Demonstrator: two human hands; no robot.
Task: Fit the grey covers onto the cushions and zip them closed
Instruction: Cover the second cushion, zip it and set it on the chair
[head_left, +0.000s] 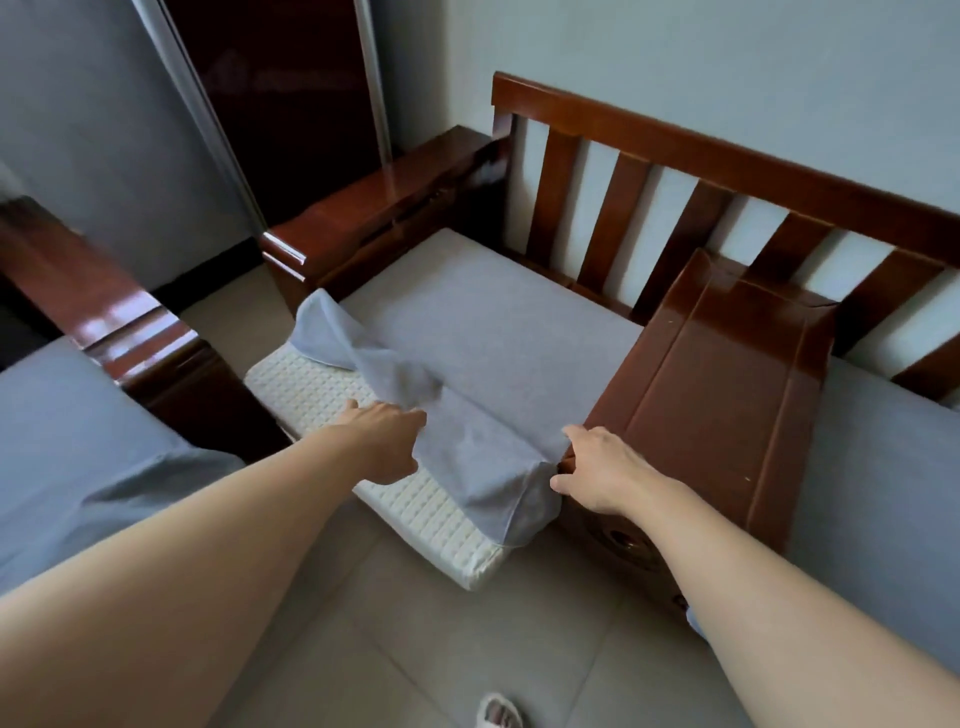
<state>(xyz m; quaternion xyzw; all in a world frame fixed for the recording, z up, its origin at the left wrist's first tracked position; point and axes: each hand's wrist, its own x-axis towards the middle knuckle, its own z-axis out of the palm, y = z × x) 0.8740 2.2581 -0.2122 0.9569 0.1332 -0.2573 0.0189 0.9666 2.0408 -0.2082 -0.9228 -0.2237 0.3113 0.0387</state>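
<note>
A white quilted cushion (415, 514) lies on the wooden sofa seat, its front part bare and sticking out over the floor. A grey cover (498, 332) wraps its rear part, with a loose flap bunched and folded back across the front. My left hand (382, 441) grips the cover's loose edge near the middle. My right hand (597, 470) pinches the cover's right front corner beside the armrest. Which way the zip faces cannot be seen.
A glossy wooden divider armrest (722, 395) stands right of the cushion, another covered grey cushion (883, 478) beyond it. The slatted backrest (675, 156) runs behind. A second sofa with a grey cushion (67, 441) is at left. Tiled floor (467, 649) lies below, a slipper (498, 714) on it.
</note>
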